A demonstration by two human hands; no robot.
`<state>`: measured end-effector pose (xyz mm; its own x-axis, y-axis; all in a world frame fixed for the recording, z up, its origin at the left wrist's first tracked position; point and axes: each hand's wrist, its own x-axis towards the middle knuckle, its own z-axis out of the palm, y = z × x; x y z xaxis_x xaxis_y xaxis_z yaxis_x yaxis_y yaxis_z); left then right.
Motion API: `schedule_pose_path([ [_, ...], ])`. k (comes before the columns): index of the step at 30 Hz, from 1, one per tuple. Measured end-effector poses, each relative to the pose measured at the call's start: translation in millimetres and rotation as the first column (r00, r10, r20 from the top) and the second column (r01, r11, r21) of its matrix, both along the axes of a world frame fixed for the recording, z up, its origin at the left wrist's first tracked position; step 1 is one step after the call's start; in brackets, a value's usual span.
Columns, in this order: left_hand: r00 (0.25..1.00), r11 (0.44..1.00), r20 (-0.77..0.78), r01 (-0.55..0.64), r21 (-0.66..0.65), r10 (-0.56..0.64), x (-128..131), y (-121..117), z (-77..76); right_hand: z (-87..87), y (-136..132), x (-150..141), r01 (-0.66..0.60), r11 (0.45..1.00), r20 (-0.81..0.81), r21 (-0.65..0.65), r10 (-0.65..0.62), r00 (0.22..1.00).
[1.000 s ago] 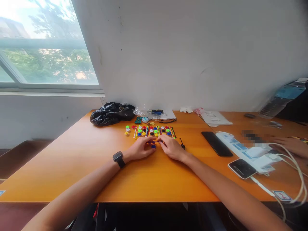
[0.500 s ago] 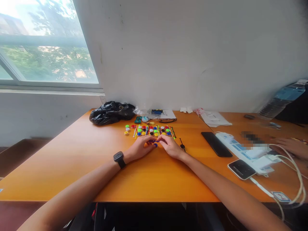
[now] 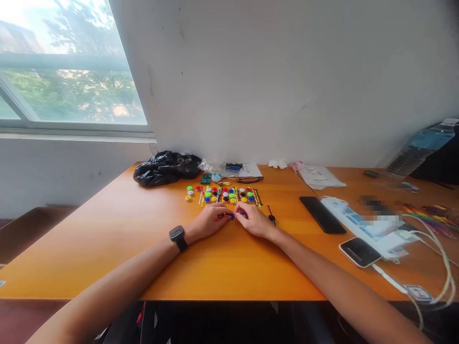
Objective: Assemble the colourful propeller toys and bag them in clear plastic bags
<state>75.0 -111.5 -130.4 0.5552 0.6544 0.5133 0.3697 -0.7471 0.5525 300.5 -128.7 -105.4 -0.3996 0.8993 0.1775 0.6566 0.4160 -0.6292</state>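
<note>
My left hand (image 3: 211,220) and my right hand (image 3: 253,220) meet over the middle of the table, both with fingers closed. Between the fingertips shows a small round blue plastic piece (image 3: 232,216), pinched by the left hand. A thin dark stick appears to run alongside it. My right fingers are pinched right against it, partly hiding a bit of blue. Just beyond the hands lie rows of coloured round pieces (image 3: 225,193) and thin coloured sticks (image 3: 256,197). Right of my right hand rests a black disc with a stick through it (image 3: 271,218).
A black plastic bag (image 3: 167,169) sits at the back left. Papers (image 3: 319,177) lie near the wall. On the right are a dark phone (image 3: 322,215), a white power strip (image 3: 349,220), a second device (image 3: 360,252) and looping white cables (image 3: 446,267).
The blue round piece has come up between my fingertips, with the stick now beside it. Another person's hand at the far right has left view, showing rainbow-coloured strips there.
</note>
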Motion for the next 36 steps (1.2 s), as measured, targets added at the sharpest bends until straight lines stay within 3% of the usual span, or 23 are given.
schedule_pose_path([
  [8, 0.999, 0.999, -0.051, 0.008, 0.039, -0.006, 1, -3, -0.6, -5.6, 6, 4, -0.014, 1.000, 0.039, 0.014, 0.014, 0.999],
  [15, 0.979, 0.991, -0.204, 0.032, 0.131, -0.005, -2, -7, 9.3, -6.4, 5, 6, -0.032, 0.999, 0.086, 0.018, 0.030, 0.996],
  [24, 0.963, 0.988, -0.270, 0.030, 0.151, 0.012, -1, -8, 16.4, -5.3, 4, 6, -0.055, 0.998, 0.098, 0.027, 0.052, 0.994],
  [31, 0.965, 0.965, -0.237, -0.044, 0.259, 0.108, 3, -8, 6.1, -5.9, 7, 8, -0.049, 0.993, 0.032, 0.104, 0.046, 0.998],
  [36, 0.977, 0.955, -0.047, -0.192, 0.225, 0.207, -5, -13, 21.0, 1.5, 4, 6, 0.063, 0.985, -0.076, 0.159, -0.051, 0.996],
])
